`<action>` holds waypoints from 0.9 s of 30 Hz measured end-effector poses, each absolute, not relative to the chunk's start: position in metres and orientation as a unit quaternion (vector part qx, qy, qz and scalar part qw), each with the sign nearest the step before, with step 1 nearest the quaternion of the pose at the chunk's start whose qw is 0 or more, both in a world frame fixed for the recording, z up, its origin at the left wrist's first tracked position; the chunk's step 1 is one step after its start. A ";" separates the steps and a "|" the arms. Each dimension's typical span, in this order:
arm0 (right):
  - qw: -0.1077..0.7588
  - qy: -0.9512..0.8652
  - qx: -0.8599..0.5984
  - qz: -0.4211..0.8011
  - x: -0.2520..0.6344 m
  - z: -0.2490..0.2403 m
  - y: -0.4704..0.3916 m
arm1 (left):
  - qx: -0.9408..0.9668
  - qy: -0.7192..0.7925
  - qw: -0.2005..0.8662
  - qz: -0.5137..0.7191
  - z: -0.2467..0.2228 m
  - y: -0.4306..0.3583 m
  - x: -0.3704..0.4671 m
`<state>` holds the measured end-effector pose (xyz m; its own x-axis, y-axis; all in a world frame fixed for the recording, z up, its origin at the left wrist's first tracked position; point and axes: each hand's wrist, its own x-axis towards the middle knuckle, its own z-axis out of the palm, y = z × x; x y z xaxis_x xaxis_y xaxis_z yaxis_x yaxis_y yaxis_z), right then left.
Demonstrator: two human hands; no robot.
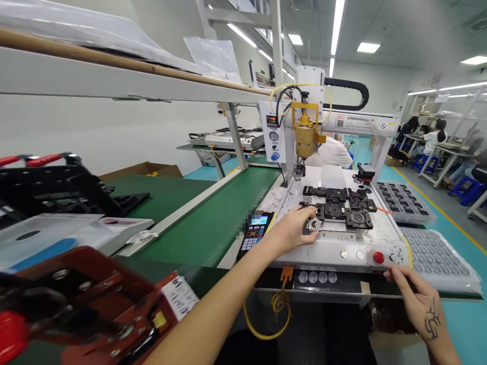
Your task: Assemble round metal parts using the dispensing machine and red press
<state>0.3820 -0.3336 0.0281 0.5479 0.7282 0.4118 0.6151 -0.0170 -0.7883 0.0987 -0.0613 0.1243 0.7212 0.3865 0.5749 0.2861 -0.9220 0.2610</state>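
My left hand (294, 229) is closed on a small round metal part (314, 225) at the front left of the white machine bed (331, 243). Black fixture blocks (337, 203) lie on the bed just beyond the fingers. At the bed's front right corner is my right hand (416, 294), its thumb and fingers apart and nothing visible between them, below the red button (378, 257). Above the bed hangs a gold dispensing head (305, 137). The keypad controller (255, 233) lies left of my left hand.
A green conveyor belt (213, 218) runs along the left. Clear trays (441, 258) and a tray of black parts (405, 200) stand at the right. A red-brown fixture (110, 304) fills the lower left. People sit in the background.
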 end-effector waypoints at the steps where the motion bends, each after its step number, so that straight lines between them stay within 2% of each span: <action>1: 0.518 -0.462 -0.720 0.036 0.390 0.025 -0.338 | 0.925 0.181 0.081 0.324 0.124 -0.060 0.098; 7: 0.499 -0.434 -0.741 -0.119 0.412 0.024 -0.339 | 0.924 0.169 0.108 0.326 0.121 -0.061 0.096; 12: 0.500 -0.425 -0.732 -0.185 0.416 0.019 -0.318 | 0.887 0.135 0.081 0.434 0.111 -0.111 0.082; 14: 0.500 -0.425 -0.730 -0.192 0.418 0.017 -0.312 | 0.881 0.141 0.097 0.442 0.101 -0.134 0.073; 19: 0.498 -0.433 -0.726 -0.194 0.420 0.017 -0.306 | 0.878 0.172 0.167 0.415 0.053 -0.174 0.063; 22: 0.504 -0.433 -0.720 -0.201 0.422 0.018 -0.304 | 0.890 0.173 0.236 0.351 0.015 -0.188 0.076; 27: 0.520 -0.424 -0.707 -0.223 0.415 0.017 -0.309 | 0.905 0.180 0.262 0.282 -0.032 -0.186 0.106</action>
